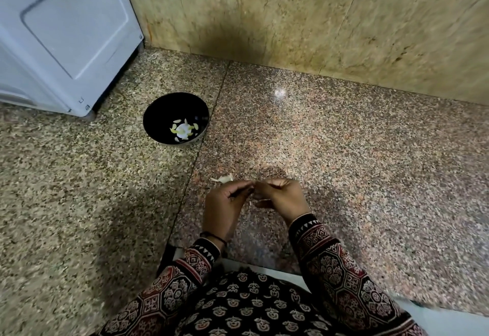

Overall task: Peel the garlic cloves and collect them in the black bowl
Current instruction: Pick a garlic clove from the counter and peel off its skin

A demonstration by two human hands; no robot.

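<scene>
GRIP: I saw left hand point(225, 210) and right hand point(281, 198) pinching one mostly hidden garlic clove point(260, 200) between them | WHERE: black bowl point(158, 113) sat well apart; peeled cloves point(182, 129) inside | RISK: I judged the slick clove might pop free; the carry across the counter point(344, 163) could drop it

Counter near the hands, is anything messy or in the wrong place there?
Only one small thing: a pale scrap, likely garlic skin, lies loose on the counter just beyond the left hand, outside the black bowl. The bowl stands upright with peeled cloves inside; nothing looks spilled or broken.
</scene>
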